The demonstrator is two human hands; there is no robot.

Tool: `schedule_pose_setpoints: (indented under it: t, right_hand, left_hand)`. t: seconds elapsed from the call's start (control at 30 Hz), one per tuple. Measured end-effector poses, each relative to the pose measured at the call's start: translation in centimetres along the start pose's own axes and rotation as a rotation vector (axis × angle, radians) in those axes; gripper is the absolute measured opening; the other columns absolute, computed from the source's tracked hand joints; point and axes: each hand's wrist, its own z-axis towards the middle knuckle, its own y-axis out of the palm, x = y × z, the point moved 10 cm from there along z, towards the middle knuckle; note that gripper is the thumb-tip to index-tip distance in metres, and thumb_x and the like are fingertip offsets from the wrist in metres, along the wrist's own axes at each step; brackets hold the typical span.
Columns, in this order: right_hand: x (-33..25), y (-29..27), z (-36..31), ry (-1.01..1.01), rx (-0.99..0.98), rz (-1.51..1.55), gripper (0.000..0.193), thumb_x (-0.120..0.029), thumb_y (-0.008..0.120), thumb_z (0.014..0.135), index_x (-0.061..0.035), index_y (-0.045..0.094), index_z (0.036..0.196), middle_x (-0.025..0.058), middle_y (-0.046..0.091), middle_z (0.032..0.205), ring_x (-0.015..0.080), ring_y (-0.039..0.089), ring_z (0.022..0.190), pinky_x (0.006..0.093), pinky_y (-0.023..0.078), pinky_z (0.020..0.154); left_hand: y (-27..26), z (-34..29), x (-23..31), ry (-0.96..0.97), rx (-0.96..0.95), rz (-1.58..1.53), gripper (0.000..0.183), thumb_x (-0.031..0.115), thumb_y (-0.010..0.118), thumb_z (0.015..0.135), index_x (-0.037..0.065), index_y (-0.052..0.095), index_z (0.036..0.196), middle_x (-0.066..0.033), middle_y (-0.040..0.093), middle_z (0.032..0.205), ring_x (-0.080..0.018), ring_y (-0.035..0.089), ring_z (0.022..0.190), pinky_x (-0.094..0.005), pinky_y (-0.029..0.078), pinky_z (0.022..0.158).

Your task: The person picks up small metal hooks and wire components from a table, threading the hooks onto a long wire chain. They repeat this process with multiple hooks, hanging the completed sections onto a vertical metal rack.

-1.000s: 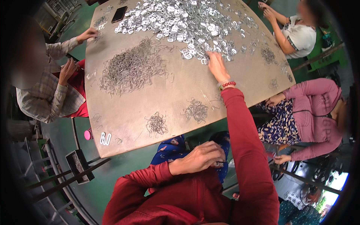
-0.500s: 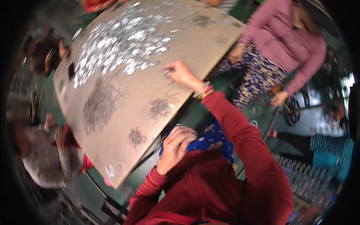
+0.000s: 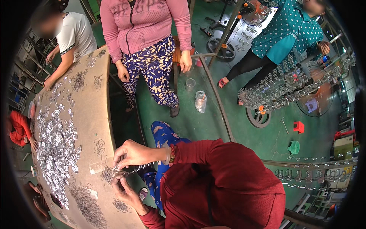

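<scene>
My two hands meet over the near edge of the brown table (image 3: 100, 126). My right hand (image 3: 131, 154), wearing bracelets, pinches small shiny metal pieces (image 3: 120, 172) between thumb and fingertips. From below, my left hand (image 3: 127, 194) curls its thumb and fingers onto the same pieces. A row of shiny metal pieces (image 3: 142, 166) extends from between the hands toward my lap; how it is joined is too small to tell. Close to my fingertips lies a small pile of thin dark wire pieces (image 3: 107, 174). A similar wire pile (image 3: 121, 205) lies beside my left wrist.
A large heap of silvery metal pieces (image 3: 57, 149) covers the table's far side. A dark wire heap (image 3: 87, 204) lies nearer. A person in pink (image 3: 146, 26) stands at the table edge. Metal racks with hung hooks (image 3: 305, 84) and a red stool (image 3: 299, 127) are to the right.
My view has swung to the right. My right hand, earlier reaching over the table, has come back to meet my left at the edge, and both now hold shiny metal pieces.
</scene>
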Motion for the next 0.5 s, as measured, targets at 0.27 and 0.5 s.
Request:
schedule_pose_setpoints:
  t: [0.27, 0.5]
  right_hand:
    - [-0.8, 0.6, -0.7, -0.113, 0.065, 0.056, 0.015, -0.003, 0.066, 0.079, 0.0022, 0.067, 0.093, 0.0057, 0.066, 0.075, 0.0068, 0.058, 0.060, 0.0227, 0.048, 0.053]
    - [-0.5, 2.1, 0.5, -0.181, 0.042, 0.031, 0.013, -0.003, 0.065, 0.080, 0.0027, 0.066, 0.092, 0.0085, 0.067, 0.081, 0.0120, 0.064, 0.072, 0.0252, 0.052, 0.064]
  left_hand:
    - [0.6, 0.3, 2.6, 0.012, 0.023, 0.085, 0.017, 0.014, 0.053, 0.093, -0.003, 0.055, 0.096, -0.0078, 0.059, 0.090, -0.0140, 0.055, 0.083, -0.0279, 0.045, 0.079]
    - [0.2, -0.1, 0.1, -0.036, 0.017, 0.032, 0.018, 0.013, 0.053, 0.093, -0.002, 0.057, 0.101, -0.0087, 0.059, 0.097, -0.0160, 0.056, 0.092, -0.0288, 0.047, 0.082]
